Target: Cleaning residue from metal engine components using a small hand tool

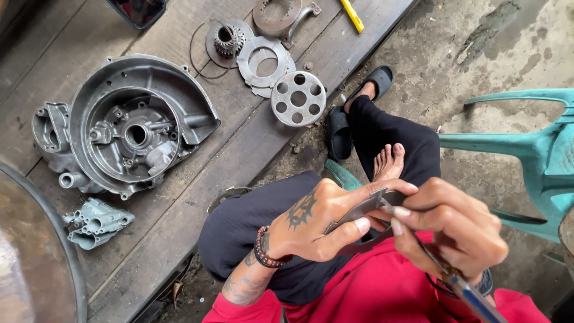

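Your left hand (314,224) pinches a thin metal plate (359,210) edge-up so the tool (460,284) gripped in your right hand (451,230) meets its rim.

left hand (314,224): fingers curled, pinching | right hand (451,230): closed, thumb forward

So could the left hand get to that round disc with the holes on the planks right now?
Probably not at once. The left hand grips a curved metal plate, which the right hand works with a thin tool. The disc with holes lies uncovered on the planks beyond the knees, a lean forward.
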